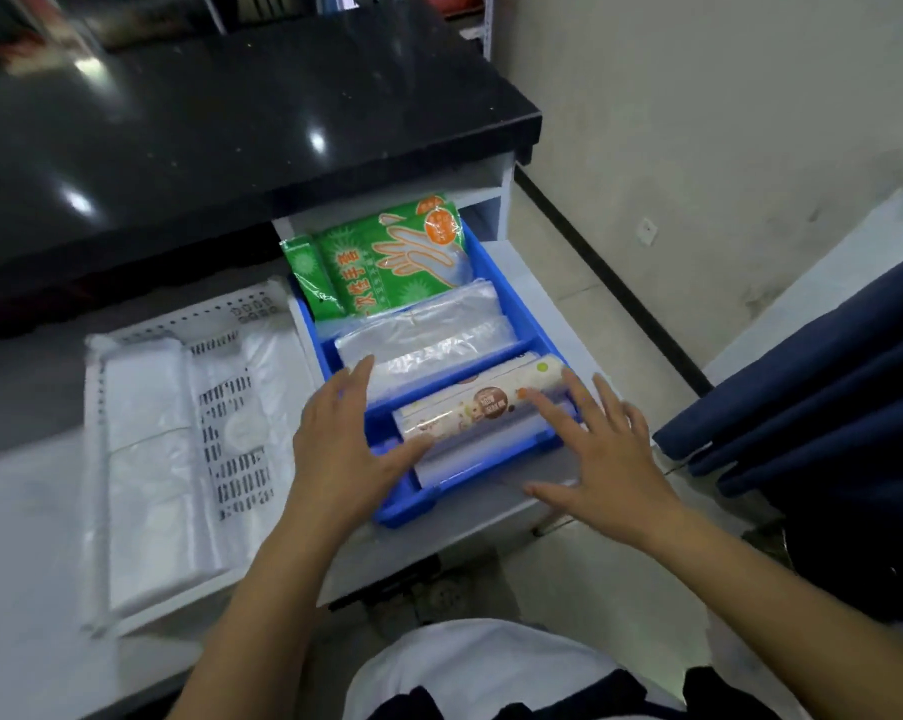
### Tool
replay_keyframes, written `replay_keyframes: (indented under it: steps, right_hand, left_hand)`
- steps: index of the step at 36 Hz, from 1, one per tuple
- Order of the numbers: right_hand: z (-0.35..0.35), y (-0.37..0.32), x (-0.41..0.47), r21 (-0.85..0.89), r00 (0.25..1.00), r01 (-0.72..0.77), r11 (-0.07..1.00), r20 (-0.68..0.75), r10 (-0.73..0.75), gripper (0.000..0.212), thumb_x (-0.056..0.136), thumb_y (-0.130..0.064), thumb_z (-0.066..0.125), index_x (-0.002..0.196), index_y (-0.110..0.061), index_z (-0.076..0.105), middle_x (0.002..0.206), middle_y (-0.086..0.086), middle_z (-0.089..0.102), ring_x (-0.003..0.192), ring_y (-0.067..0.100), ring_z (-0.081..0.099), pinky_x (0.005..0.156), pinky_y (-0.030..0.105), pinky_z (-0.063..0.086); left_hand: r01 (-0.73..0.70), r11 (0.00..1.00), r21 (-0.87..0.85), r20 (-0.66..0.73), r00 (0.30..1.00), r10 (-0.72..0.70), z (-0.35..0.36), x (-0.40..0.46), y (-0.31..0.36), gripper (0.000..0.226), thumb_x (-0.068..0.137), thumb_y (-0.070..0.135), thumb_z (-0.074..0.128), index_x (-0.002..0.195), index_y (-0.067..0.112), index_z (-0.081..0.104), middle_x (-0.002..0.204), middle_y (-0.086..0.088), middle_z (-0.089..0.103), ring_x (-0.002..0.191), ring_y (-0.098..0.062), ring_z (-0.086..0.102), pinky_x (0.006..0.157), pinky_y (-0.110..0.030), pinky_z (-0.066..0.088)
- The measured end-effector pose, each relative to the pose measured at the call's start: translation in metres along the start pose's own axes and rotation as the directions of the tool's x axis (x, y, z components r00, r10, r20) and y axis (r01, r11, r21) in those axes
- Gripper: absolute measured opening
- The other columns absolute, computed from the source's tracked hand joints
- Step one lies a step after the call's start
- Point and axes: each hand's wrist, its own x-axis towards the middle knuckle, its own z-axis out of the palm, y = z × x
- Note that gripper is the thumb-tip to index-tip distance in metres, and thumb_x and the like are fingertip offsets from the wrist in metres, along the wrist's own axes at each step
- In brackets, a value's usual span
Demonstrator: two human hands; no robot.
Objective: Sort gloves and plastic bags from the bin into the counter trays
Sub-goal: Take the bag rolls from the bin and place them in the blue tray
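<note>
Gloves (387,257) in green printed packs stand at the far end of the blue divided tray (511,298), well beyond both hands. Nearer, the middle compartment holds clear plastic bags (433,340) lying flat. The near compartment holds a printed roll box (478,407), directly between the hands.

Left hand (345,439): open, fingers spread, palm down over the tray's near-left corner, thumb tip at the roll box's near end. Grips nothing. Right hand (602,449): open, fingers spread, index tip touching or just above the roll box's right end; cannot tell which. Grips nothing.

White perforated tray (231,314) lies to the left of the left hand, with white folded bags (147,459) stacked along its left side. Both trays sit on the pale lower worktop (23,537), under the edge of a black countertop (231,122). Source bin not identifiable in view.

Judgement: step in hand looks like settling or squaring the roll box in its compartment.

To do it well: press the box level from both ends together so it drops fully below the divider. Keep the left thumb clear of the gap at the near wall. Film packs are slippery, so avoid brushing the clear bags; they could slide across the divider.
</note>
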Motion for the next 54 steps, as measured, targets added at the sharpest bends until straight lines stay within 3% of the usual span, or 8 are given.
replay_keyframes:
  steps: [4,7,13,24,38,42,48,54]
  right_hand:
    - [0.007,0.01,0.019,0.047,0.999,0.044,0.998,-0.012,-0.044,0.101,0.075,-0.079,0.055,0.146,-0.058,-0.014,0.163,-0.008,-0.025,0.151,0.03,-0.015,0.12,0.058,0.009]
    - [0.015,0.009,0.031,0.078,0.996,0.084,0.993,-0.007,-0.084,0.097,0.074,-0.081,0.053,0.149,-0.057,-0.005,0.164,-0.007,-0.019,0.151,0.033,-0.011,0.118,0.061,0.015]
    - [0.024,0.001,0.038,0.123,0.995,0.068,0.99,-0.075,-0.059,0.089,0.077,-0.076,0.055,0.152,-0.05,0.015,0.166,-0.002,-0.002,0.15,0.038,-0.005,0.115,0.061,0.02]
    - [0.034,-0.005,0.036,0.081,0.993,0.036,0.996,-0.112,-0.027,0.091,0.078,-0.076,0.056,0.152,-0.049,0.01,0.166,0.0,-0.003,0.15,0.039,-0.003,0.116,0.06,0.017]
    - [0.041,-0.003,0.032,0.027,0.986,0.062,0.998,-0.159,-0.057,0.091,0.081,-0.074,0.053,0.154,-0.045,0.007,0.166,0.006,-0.006,0.149,0.044,-0.003,0.116,0.062,0.017]
    - [0.038,-0.006,0.034,-0.001,0.993,0.04,0.999,-0.112,-0.04,0.091,0.081,-0.077,0.049,0.154,-0.045,0.006,0.165,0.004,-0.009,0.148,0.043,-0.006,0.116,0.064,0.013]
    - [0.018,-0.009,0.027,0.037,0.999,0.037,0.999,0.005,-0.037,0.096,0.075,-0.089,0.04,0.151,-0.05,-0.004,0.165,-0.002,-0.013,0.15,0.037,-0.012,0.115,0.066,0.004]
    - [-0.003,-0.026,-0.013,0.013,0.99,0.136,0.991,-0.047,-0.136,0.095,0.074,-0.091,0.034,0.152,-0.051,-0.004,0.166,-0.005,-0.013,0.151,0.03,-0.016,0.116,0.064,0.002]
  left_hand:
    - [0.212,0.971,0.115,-0.01,0.977,-0.212,0.0,-0.047,-0.038,0.109,0.07,0.066,0.074,0.155,0.022,0.024,0.159,-0.007,0.031,0.146,-0.028,0.025,0.12,-0.046,0.021]
    - [0.28,0.944,0.175,-0.002,0.959,-0.284,0.018,-0.073,-0.049,0.112,0.069,0.077,0.065,0.156,0.024,0.018,0.161,-0.003,0.027,0.149,-0.028,0.017,0.121,-0.049,0.015]
    - [0.256,0.948,0.191,-0.102,0.965,-0.24,0.049,-0.087,-0.039,0.102,0.075,0.083,0.048,0.155,0.028,0.016,0.162,0.007,0.024,0.152,-0.018,0.005,0.119,-0.047,-0.009]
    - [0.199,0.974,0.112,-0.208,0.963,-0.172,0.061,-0.083,-0.048,0.091,0.078,0.068,0.063,0.153,0.029,0.027,0.153,0.005,0.041,0.148,-0.01,0.013,0.115,-0.034,-0.006]
    - [0.186,0.972,0.14,-0.263,0.954,-0.145,0.064,-0.083,-0.052,0.091,0.077,0.059,0.07,0.152,0.023,0.033,0.151,0.003,0.045,0.146,-0.012,0.023,0.117,-0.04,0.004]
    - [0.203,0.963,0.176,-0.2,0.966,-0.167,0.061,-0.083,-0.053,0.093,0.079,0.065,0.064,0.154,0.025,0.027,0.157,0.005,0.035,0.149,-0.012,0.014,0.118,-0.039,0.001]
    - [0.203,0.935,0.29,-0.071,0.979,-0.191,0.042,-0.087,-0.044,0.103,0.082,0.075,0.049,0.157,0.032,-0.005,0.167,0.001,-0.008,0.151,-0.021,-0.015,0.12,-0.044,-0.007]
    - [0.184,0.901,0.392,-0.076,0.983,-0.168,0.013,-0.111,-0.031,0.098,0.081,0.083,0.035,0.155,0.039,-0.012,0.165,0.001,-0.016,0.15,-0.022,-0.021,0.119,-0.047,-0.013]
